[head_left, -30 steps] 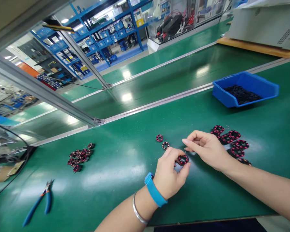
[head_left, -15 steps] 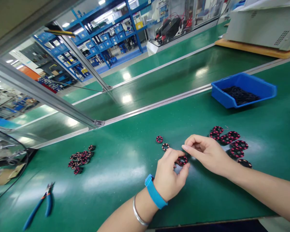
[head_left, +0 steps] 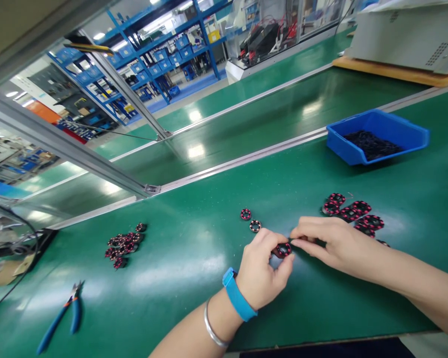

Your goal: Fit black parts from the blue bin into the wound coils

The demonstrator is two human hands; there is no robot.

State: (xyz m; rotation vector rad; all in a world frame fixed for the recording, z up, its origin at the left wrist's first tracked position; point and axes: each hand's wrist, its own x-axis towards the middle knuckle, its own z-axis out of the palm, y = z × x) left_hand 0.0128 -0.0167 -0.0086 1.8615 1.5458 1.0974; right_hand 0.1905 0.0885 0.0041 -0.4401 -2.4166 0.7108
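Between the thumb and fingers of my left hand (head_left: pixel 263 268) is a small black ring with pink-red spots (head_left: pixel 283 249), which looks like a motor stator. The thumb and index finger of my right hand (head_left: pixel 332 243) are pinched together at the ring's right edge. Whatever lies in that pinch is too small to make out. Just beyond my left hand lie two loose rings, one pink-spotted (head_left: pixel 245 214) and one paler-spotted (head_left: pixel 255 226). A group of similar rings (head_left: pixel 354 211) sits behind my right hand, which partly covers it.
At the left is a pile of similar rings (head_left: pixel 124 245), with blue-handled cutting pliers (head_left: pixel 75 313) nearer the front. A blue bin (head_left: pixel 345 149) of thin black pieces stands at the right. Metal rails (head_left: pixel 242 160) run behind the green table (head_left: pixel 194 303).
My right hand has shifted slightly right and down, its fingers flatter and its fingertips now at the ring's edge. It covers more of the right group. My left hand keeps its hold.
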